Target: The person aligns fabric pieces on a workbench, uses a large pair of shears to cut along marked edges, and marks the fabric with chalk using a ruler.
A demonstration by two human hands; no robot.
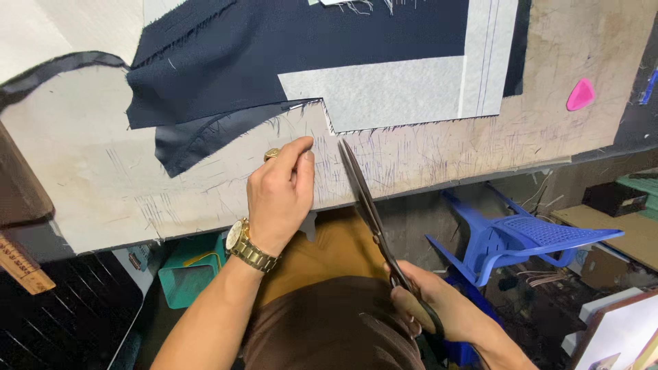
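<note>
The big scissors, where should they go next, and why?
Probably forward a little: the scissors, held in the right hand, point at the notch corner of the grey interfacing on the navy cloth. The left hand rests fingertips on the table beside that edge.

Long dark scissors (370,212), blades shut

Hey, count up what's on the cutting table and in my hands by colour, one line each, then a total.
Navy fabric: 1
Grey interfacing piece: 1
Pink tailor's chalk: 1
Dark scissors, held in the right hand: 1
Total: 4
The left hand holds none of these.
</note>
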